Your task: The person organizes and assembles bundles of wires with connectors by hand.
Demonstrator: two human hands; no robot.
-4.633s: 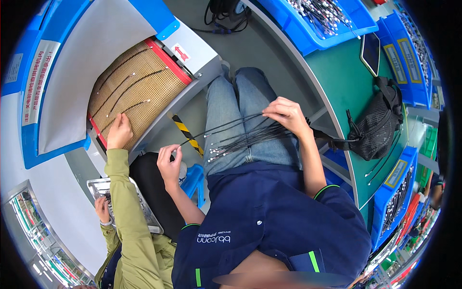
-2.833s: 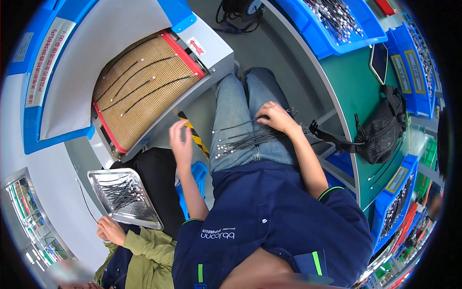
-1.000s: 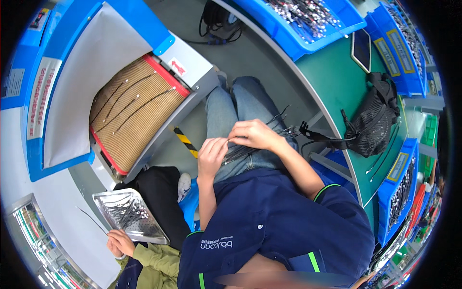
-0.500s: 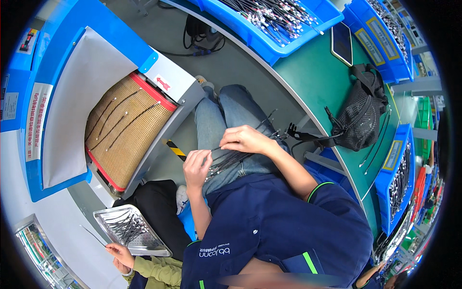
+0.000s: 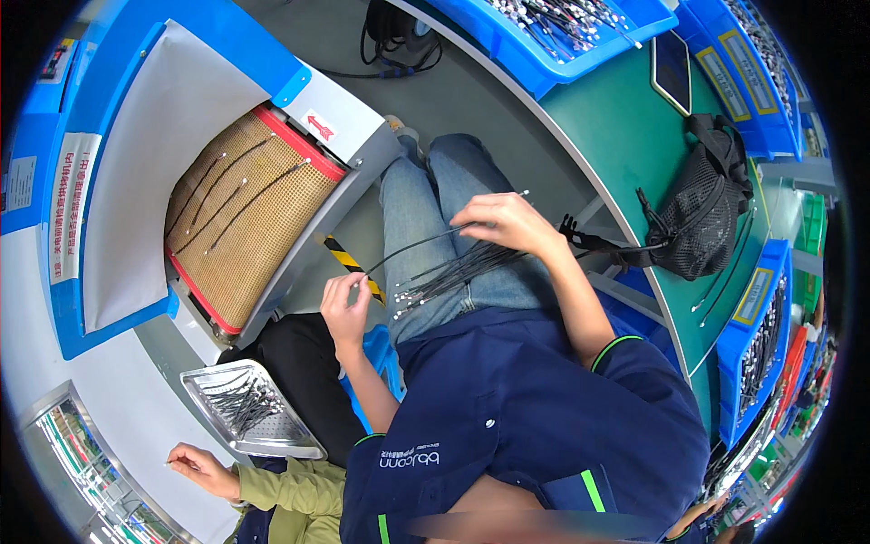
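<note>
A thin black cable (image 5: 412, 246) spans the gap between my hands above my lap. My left hand (image 5: 345, 308) pinches its near-left end between thumb and fingertips. My right hand (image 5: 507, 222) is closed around the cable toward its other end, with a pale tip sticking out past the knuckles. Below the right hand, a bundle of black cables (image 5: 453, 275) with small white connectors lies across my jeans. The part of the bundle under my right wrist is hidden.
A mesh conveyor belt (image 5: 263, 195) at left carries several black cables. Beside it are a metal tray (image 5: 304, 442) of cables and a co-worker's hand (image 5: 204, 471). Blue bins (image 5: 544, 80), a tablet (image 5: 671, 72) and a black mesh bag (image 5: 693, 222) occupy the green table.
My hands have moved apart, the left toward the lower left and the right upward, drawing one cable out between them. The co-worker's hand has shifted; the cable it held no longer shows clearly.
</note>
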